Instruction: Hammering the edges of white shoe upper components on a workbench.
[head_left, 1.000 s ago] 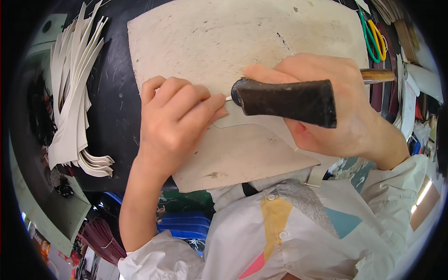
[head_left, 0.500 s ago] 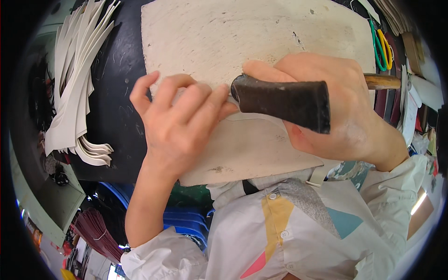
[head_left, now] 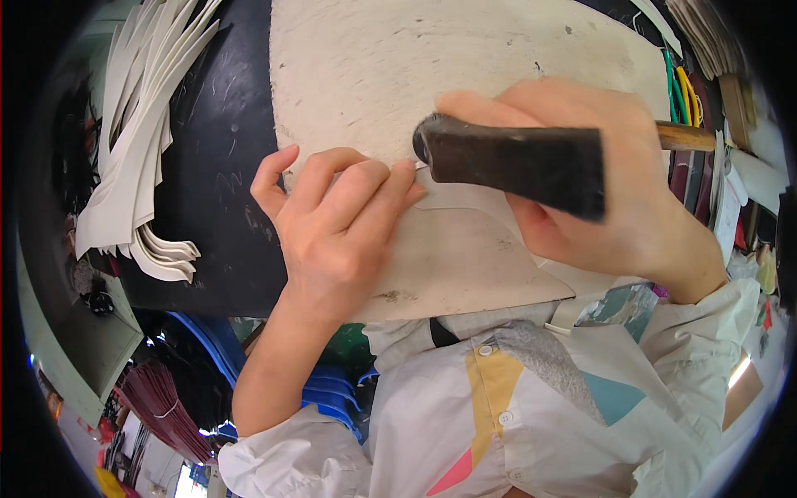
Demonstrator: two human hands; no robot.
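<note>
My right hand point(head_left: 614, 178) grips a hammer by its wooden handle point(head_left: 686, 137), which sticks out to the right. The dark hammer head point(head_left: 515, 162) points leftward, its rounded face close to my left fingertips. Under it, a thin white strip point(head_left: 452, 196) lies on a worn cream board point(head_left: 398, 66) and curves toward my right hand. The fingers of my left hand point(head_left: 336, 228) are bent, with the thumb and index finger pinching the strip's left end; the other fingers are raised off the board. Part of the strip is hidden beneath the hammer and right hand.
A bundle of white strips point(head_left: 137, 166) lies on the black tabletop point(head_left: 220, 158) to the left. Green and yellow loops point(head_left: 682, 87) and stacked strips sit at the far right. Below left are blue plastic point(head_left: 332, 398) and a tied maroon bundle point(head_left: 162, 407).
The hammer and right hand have shifted slightly up and right. My left hand appears a little farther right, still at the strip. The view of the board and table has shifted a little too.
</note>
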